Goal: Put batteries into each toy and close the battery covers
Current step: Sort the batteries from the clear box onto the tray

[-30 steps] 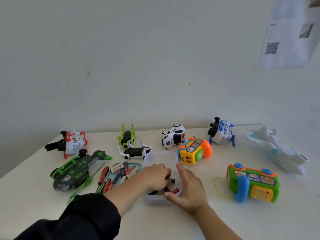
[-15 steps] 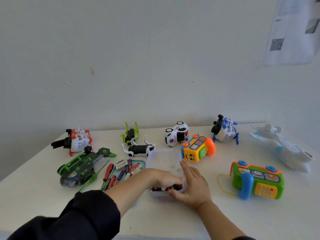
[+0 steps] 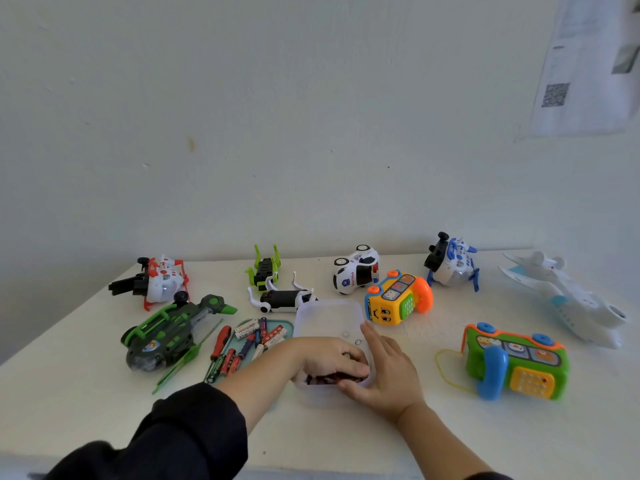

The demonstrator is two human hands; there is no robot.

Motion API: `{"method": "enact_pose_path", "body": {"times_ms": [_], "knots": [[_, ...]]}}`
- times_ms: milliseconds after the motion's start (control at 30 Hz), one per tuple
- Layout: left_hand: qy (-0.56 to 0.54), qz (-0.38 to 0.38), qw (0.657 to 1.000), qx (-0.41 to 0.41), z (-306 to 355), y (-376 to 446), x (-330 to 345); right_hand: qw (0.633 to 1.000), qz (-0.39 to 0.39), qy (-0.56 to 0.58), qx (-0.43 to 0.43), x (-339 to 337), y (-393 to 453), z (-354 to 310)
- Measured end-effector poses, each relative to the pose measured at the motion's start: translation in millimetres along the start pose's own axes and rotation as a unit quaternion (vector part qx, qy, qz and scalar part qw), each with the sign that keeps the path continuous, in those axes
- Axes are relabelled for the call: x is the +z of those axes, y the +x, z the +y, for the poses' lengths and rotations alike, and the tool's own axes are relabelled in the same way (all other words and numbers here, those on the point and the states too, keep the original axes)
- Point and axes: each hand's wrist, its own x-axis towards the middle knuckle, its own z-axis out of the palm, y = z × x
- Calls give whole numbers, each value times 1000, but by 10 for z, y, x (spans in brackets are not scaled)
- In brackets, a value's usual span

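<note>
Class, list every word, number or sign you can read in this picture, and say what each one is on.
"POLICE": on the side of the white toy car.
QR code, with no readable text: on the paper on the wall.
Print on the batteries: too small to read.
Keypad of the green toy phone: too blurred.

Since a second ago: left hand (image 3: pixel 332 356) pushed deeper into the near end of the clear plastic box (image 3: pixel 329 315), fingers curled down over the dark small pieces there. Right hand (image 3: pixel 384 372) drawn closer against the box's right wall.
</note>
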Motion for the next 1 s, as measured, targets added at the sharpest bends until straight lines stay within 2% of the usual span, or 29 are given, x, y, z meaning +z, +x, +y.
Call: {"method": "enact_pose_path", "body": {"times_ms": [167, 300, 367, 433, 500, 533, 700, 833, 933, 1000], "knots": [[-124, 48, 991, 28, 70, -156, -277, 1000, -1, 3, 13, -7, 9, 4], [-108, 168, 978, 54, 88, -364, -578, 1000, -24, -8, 16, -37, 8, 0], [21, 281, 959, 28, -44, -385, -709, 999, -25, -8, 18, -46, 10, -8], [213, 379, 900, -38, -286, -386, -765, 999, -25, -6, 20, -48, 12, -7], [293, 446, 840, -95, -562, -371, -710, 999, -27, -9, 21, -40, 12, 0], [302, 466, 824, -110, -686, -348, -658, 999, -26, -11, 21, -36, 13, 1], [308, 520, 785, -138, -847, -256, -434, 999, -32, -18, 22, -37, 25, -2], [306, 494, 794, -180, -749, -248, -468, 1000, -17, 19, 5, -2, 10, 32], [343, 466, 781, -234, -592, -282, -521, 998, 13, 62, 10, 14, -9, 46], [375, 484, 771, -174, -461, -287, -490, 997, 22, 73, 18, 14, -10, 47]]}}
